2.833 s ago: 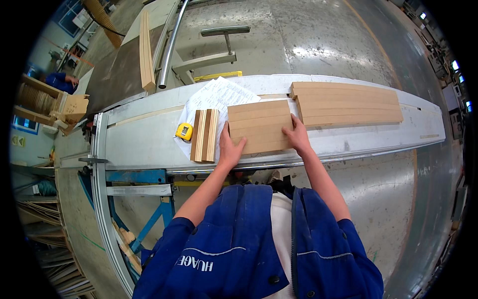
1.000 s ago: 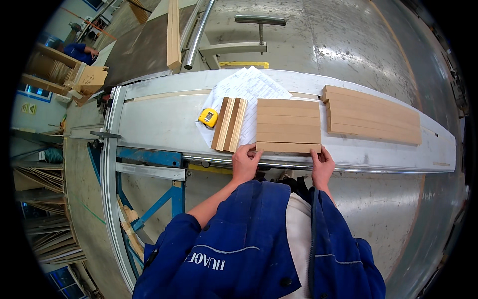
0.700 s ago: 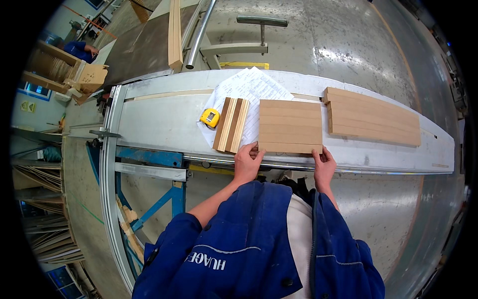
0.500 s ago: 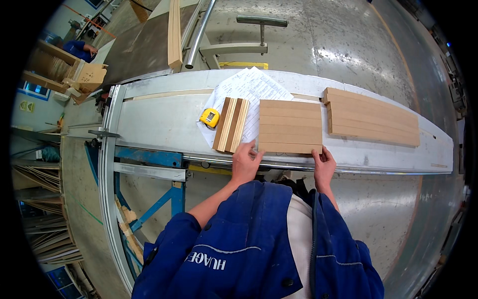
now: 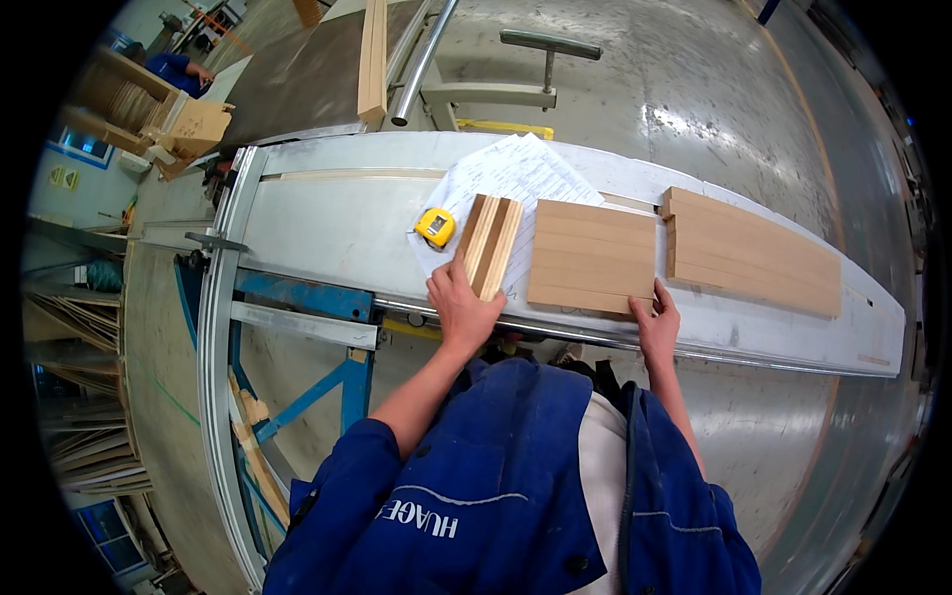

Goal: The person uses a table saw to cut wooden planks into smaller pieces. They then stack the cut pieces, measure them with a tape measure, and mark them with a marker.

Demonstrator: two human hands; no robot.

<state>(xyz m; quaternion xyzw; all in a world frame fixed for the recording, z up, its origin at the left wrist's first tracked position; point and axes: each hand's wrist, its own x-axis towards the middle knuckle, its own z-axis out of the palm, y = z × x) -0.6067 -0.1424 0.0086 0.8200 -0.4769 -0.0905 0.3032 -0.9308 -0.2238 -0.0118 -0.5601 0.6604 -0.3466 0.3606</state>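
Observation:
My left hand (image 5: pixel 461 302) is closed round the near end of a bundle of light and dark striped wood pieces (image 5: pixel 496 238), which lies on white printed papers (image 5: pixel 521 159). My right hand (image 5: pixel 654 322) grips the near right corner of a square of light brown wood strips (image 5: pixel 593 253), laid side by side just right of the bundle. A yellow tape measure (image 5: pixel 434 228) rests on the papers left of the bundle. A longer group of wood boards (image 5: pixel 754 258) lies to the right. All are on a long pale sliding table (image 5: pixel 337 228).
An aluminium rail (image 5: pixel 218 397) crosses the table's left end, over a blue steel frame (image 5: pixel 307 397). Beyond are a dark machine top (image 5: pixel 288 69) with long boards (image 5: pixel 373 59), and a metal T-bar (image 5: pixel 550 45). A person in blue (image 5: pixel 178 69) is at the far left.
My left hand has left the square's near left corner and moved left onto the striped bundle. My right hand stays at the square's right corner. The whole view has shifted slightly.

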